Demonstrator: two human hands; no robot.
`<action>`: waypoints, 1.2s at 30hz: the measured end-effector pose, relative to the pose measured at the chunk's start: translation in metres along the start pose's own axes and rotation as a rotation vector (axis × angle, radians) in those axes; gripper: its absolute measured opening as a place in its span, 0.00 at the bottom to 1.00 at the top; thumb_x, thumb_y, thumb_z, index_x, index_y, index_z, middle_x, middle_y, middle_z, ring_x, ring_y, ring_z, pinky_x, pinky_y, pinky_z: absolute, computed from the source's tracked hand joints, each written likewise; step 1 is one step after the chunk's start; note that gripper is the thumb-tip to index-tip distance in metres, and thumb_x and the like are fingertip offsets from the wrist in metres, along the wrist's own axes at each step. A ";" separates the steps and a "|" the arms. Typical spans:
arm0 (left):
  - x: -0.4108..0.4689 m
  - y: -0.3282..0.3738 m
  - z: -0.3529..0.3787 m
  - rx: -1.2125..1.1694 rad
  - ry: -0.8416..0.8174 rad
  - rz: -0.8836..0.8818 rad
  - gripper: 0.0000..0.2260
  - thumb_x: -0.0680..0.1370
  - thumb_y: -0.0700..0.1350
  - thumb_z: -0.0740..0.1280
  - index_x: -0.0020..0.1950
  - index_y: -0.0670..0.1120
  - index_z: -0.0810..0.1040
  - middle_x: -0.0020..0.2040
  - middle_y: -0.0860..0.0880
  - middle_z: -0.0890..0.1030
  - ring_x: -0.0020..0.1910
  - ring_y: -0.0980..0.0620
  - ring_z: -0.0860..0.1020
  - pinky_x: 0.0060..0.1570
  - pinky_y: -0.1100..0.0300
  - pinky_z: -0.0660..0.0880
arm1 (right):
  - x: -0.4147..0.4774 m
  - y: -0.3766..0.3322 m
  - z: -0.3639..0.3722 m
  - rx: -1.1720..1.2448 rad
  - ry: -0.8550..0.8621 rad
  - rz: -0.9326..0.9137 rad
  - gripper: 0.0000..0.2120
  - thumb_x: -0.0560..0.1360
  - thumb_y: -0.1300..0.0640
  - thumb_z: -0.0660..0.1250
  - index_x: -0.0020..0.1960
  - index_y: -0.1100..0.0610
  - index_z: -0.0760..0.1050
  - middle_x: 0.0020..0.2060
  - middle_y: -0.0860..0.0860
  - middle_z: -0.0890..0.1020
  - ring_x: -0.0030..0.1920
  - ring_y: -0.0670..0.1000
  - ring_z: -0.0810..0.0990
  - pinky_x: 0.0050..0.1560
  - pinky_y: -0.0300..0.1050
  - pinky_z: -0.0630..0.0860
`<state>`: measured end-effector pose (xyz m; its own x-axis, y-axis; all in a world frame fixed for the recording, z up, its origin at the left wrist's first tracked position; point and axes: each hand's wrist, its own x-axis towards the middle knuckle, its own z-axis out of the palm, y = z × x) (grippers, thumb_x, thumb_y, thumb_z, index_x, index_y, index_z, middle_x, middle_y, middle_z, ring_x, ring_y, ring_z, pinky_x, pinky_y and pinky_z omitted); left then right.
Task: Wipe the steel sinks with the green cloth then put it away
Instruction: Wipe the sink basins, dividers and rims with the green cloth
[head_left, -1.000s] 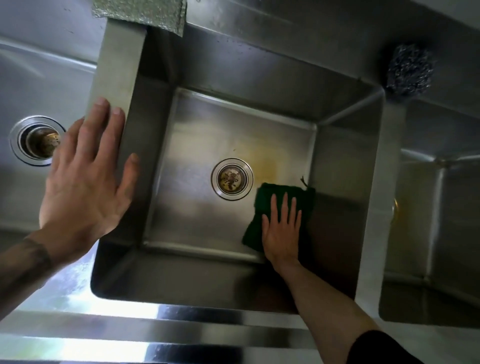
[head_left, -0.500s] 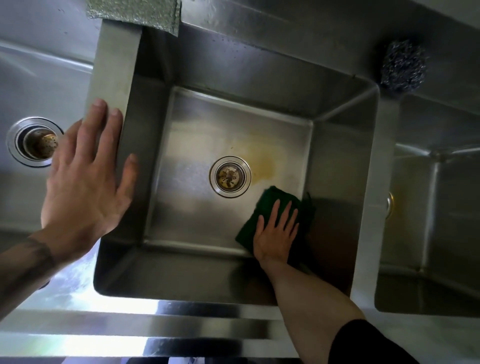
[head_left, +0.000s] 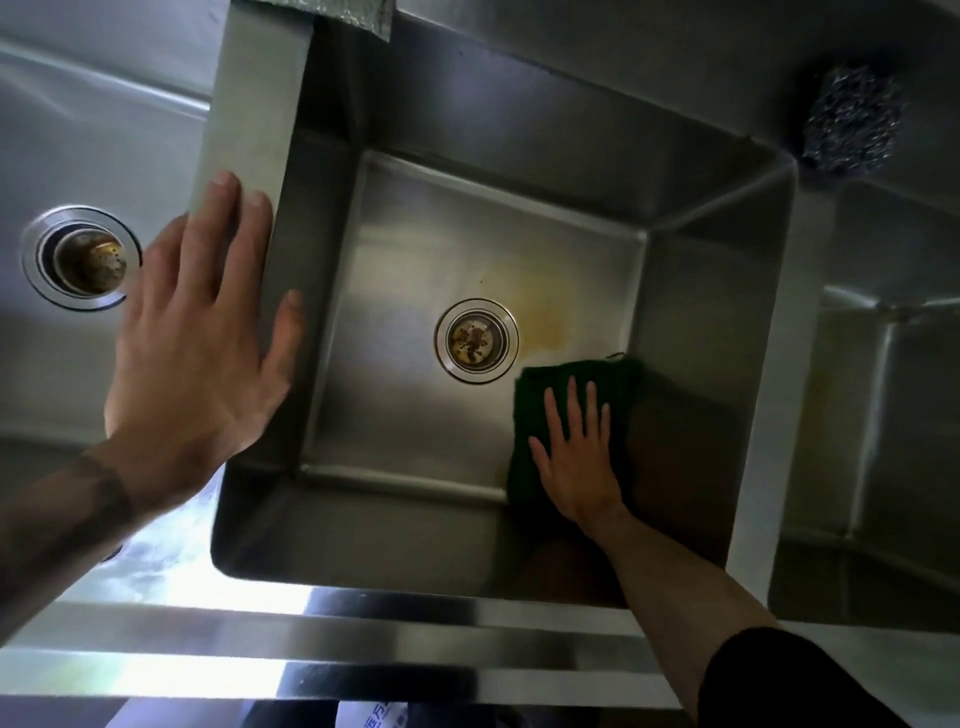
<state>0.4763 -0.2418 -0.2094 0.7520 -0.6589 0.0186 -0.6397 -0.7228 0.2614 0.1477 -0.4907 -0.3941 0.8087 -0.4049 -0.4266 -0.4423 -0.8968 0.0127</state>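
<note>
- Far left: left sink (head_left: 104, 130), its round drain strainer (head_left: 82, 258) in plain sight on the basin floor.
- My left hand (head_left: 195, 353) lies flat, palm down, on the steel divider (head_left: 244, 130) between the left and middle basins. Fingers straight and close together, thumb splayed out over the middle basin's edge. It grips nothing.
- Top edge, above the divider: a grey-silver scouring pad (head_left: 353, 18) hangs over the back rim, only partly in frame.
- Centre: middle sink (head_left: 415, 249), deep and square. Drain strainer (head_left: 476, 340) at the floor's middle, with a yellowish stain (head_left: 540, 306) just right of it.
- Green cloth (head_left: 566, 374) lies on the floor of the middle sink, in the near-right corner, just right of the drain and touching the right wall.
- My right hand (head_left: 579, 462) presses flat on the cloth, fingers (head_left: 571, 410) spread apart and pointing away from me; no pinch, palm down.
- Upper right: a steel wool ball (head_left: 852, 122) sits on the back ledge at the middle basin's far-right corner.
- Far right: right sink (head_left: 883, 415), dim, partly out of frame.
</note>
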 end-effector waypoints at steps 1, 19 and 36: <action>0.001 0.000 0.000 0.006 -0.002 -0.002 0.29 0.87 0.53 0.55 0.84 0.40 0.58 0.84 0.37 0.59 0.73 0.29 0.67 0.74 0.35 0.64 | 0.000 0.001 0.001 -0.013 0.000 -0.065 0.34 0.86 0.38 0.41 0.85 0.55 0.44 0.84 0.62 0.46 0.84 0.66 0.44 0.81 0.69 0.49; 0.000 0.002 0.002 0.010 0.011 -0.010 0.28 0.87 0.52 0.55 0.85 0.41 0.58 0.85 0.38 0.59 0.75 0.30 0.66 0.76 0.37 0.63 | 0.028 -0.001 0.003 -0.171 0.092 -0.857 0.30 0.87 0.38 0.50 0.85 0.48 0.53 0.84 0.55 0.53 0.84 0.61 0.51 0.82 0.63 0.47; 0.003 -0.006 0.005 0.015 -0.025 0.016 0.30 0.86 0.55 0.53 0.85 0.41 0.55 0.85 0.39 0.57 0.78 0.32 0.64 0.76 0.38 0.61 | 0.046 0.007 -0.013 0.079 0.116 0.028 0.31 0.85 0.40 0.48 0.85 0.51 0.52 0.83 0.59 0.56 0.83 0.62 0.51 0.80 0.71 0.53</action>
<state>0.4815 -0.2400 -0.2163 0.7377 -0.6752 -0.0010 -0.6541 -0.7150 0.2468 0.1865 -0.5177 -0.4020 0.8331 -0.4517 -0.3192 -0.4908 -0.8699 -0.0499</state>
